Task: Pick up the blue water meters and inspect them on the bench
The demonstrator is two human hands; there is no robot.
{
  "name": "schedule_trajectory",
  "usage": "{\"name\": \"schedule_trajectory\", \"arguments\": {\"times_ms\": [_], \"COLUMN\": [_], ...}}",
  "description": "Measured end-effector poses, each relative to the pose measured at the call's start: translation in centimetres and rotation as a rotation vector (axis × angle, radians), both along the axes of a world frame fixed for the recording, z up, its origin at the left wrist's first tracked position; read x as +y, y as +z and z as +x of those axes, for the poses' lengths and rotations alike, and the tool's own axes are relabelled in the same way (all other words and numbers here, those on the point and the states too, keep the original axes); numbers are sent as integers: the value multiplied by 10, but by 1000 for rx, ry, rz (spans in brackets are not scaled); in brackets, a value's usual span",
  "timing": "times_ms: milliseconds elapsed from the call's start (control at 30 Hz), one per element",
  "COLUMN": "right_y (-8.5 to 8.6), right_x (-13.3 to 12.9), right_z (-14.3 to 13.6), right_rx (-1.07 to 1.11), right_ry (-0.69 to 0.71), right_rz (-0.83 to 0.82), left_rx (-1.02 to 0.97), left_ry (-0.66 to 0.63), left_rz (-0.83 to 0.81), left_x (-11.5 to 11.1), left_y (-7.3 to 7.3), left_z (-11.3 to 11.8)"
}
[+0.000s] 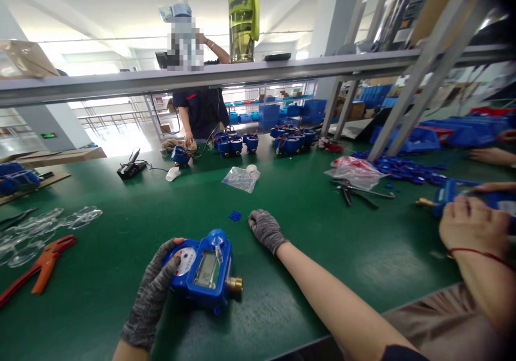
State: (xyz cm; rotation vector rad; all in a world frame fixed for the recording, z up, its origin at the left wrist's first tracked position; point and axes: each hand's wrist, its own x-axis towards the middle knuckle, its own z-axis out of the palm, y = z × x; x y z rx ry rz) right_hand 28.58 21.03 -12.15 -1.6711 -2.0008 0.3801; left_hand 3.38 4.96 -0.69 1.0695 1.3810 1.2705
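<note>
My left hand (155, 280), in a grey glove with bare fingertips, holds a blue meter (205, 275) by its left side, over the green table. The meter has a round dial, a grey display and a brass fitting at its right. My right hand (266, 229), gloved too, rests on the table with its fingers curled down; whatever is under them is hidden. Just left of it lie small blue parts (235, 216).
Orange-handled cutters (46, 261) and clear plastic rings (52, 229) lie at left. A plastic bag (242, 179), pliers (350, 191) and blue parts (415, 168) lie farther back. At right, another person's hands (475, 229) hold a blue meter. A shelf (282, 69) spans above.
</note>
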Motion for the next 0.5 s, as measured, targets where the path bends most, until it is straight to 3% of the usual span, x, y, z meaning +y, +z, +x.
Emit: {"name": "schedule_trajectory", "arguments": {"times_ms": [133,300,500], "right_y": [-4,-10,-7], "right_x": [6,10,7], "right_z": [11,21,15], "right_rx": [107,219,189], "right_ry": [4,59,87], "right_rz": [-46,-62,-34], "left_rx": [-44,140,222], "left_ry": [29,153,99], "left_rz": [-11,108,132], "left_x": [-1,-1,0], "left_y": [0,0,-1], "left_z": [1,5,-1]}}
